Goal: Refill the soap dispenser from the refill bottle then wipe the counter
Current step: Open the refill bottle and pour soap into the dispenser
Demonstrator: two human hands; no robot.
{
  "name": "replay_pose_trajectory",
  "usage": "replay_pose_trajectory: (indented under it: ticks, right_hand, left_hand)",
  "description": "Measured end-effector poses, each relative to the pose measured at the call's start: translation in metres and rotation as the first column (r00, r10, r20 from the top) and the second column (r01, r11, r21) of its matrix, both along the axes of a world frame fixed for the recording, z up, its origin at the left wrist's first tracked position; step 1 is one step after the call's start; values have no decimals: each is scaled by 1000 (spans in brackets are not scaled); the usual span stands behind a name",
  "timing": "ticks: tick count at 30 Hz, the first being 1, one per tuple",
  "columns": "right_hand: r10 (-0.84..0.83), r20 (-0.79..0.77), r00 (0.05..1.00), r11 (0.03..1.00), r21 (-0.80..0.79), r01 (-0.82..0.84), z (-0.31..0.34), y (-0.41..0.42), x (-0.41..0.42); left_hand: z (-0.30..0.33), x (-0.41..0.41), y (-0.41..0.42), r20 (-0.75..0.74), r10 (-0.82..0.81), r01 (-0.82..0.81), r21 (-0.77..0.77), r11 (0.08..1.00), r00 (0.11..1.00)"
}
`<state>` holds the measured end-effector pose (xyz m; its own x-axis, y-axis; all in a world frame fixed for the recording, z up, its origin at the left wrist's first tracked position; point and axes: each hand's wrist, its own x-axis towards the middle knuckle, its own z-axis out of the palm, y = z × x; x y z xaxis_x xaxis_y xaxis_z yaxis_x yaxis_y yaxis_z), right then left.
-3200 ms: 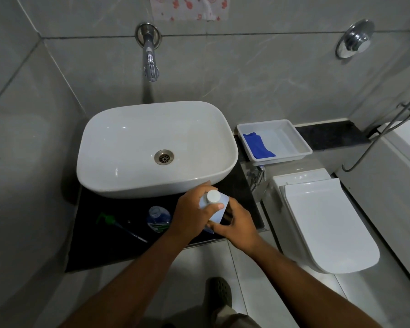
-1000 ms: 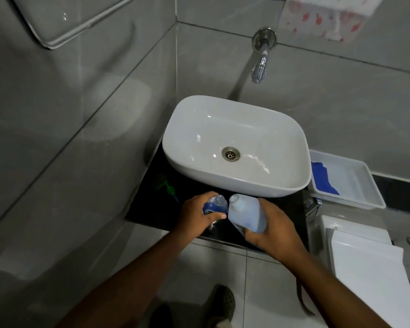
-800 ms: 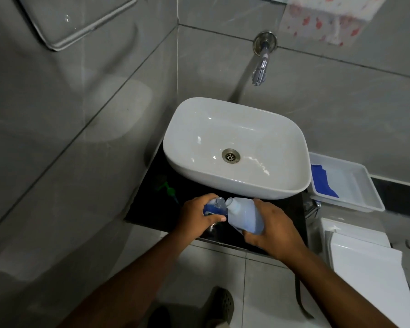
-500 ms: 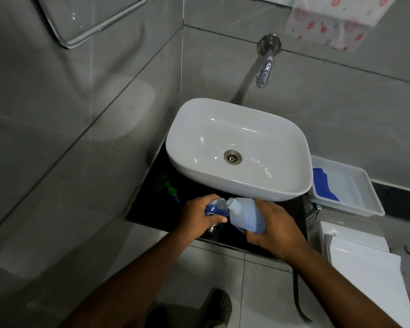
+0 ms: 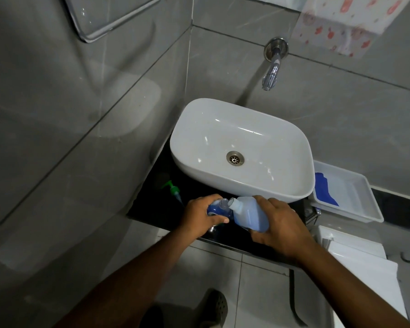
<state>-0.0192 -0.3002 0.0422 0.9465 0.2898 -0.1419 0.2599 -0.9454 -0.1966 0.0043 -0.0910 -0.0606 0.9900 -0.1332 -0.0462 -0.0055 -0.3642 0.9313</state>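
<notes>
My left hand (image 5: pixel 200 215) grips the small clear soap dispenser bottle (image 5: pixel 219 209) holding blue liquid, its neck uncapped, on the black counter (image 5: pixel 156 207) in front of the white basin (image 5: pixel 240 150). My right hand (image 5: pixel 278 227) holds the pale blue refill bottle (image 5: pixel 250 214) tilted to the left, its open mouth touching the dispenser's neck. The green pump head (image 5: pixel 173 189) lies on the counter to the left, apart from the dispenser. A blue cloth (image 5: pixel 323 191) lies in the white tray (image 5: pixel 355 197) right of the basin.
A chrome tap (image 5: pixel 271 72) juts from the grey tiled wall above the basin. A white toilet lid (image 5: pixel 362 261) is at the lower right. The grey wall stands close on the left. My shoe (image 5: pixel 214 308) shows on the tiled floor.
The refill bottle's cap came off and my right hand tipped the bottle leftward, bringing its mouth against the dispenser's neck. My view turned left and drew closer.
</notes>
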Motion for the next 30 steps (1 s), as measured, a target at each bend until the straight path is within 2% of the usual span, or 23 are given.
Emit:
replay_pose_trajectory:
  ticks: [13, 30]
  right_hand:
    - [53, -62, 997, 992, -113, -59, 12, 5, 12]
    - [121, -46, 992, 964, -233, -128, 23, 10, 22]
  left_hand:
    - [-1, -1, 0, -3, -9, 9, -10, 1000, 1000]
    - [-1, 0, 1, -9, -12, 13, 41, 999, 1000]
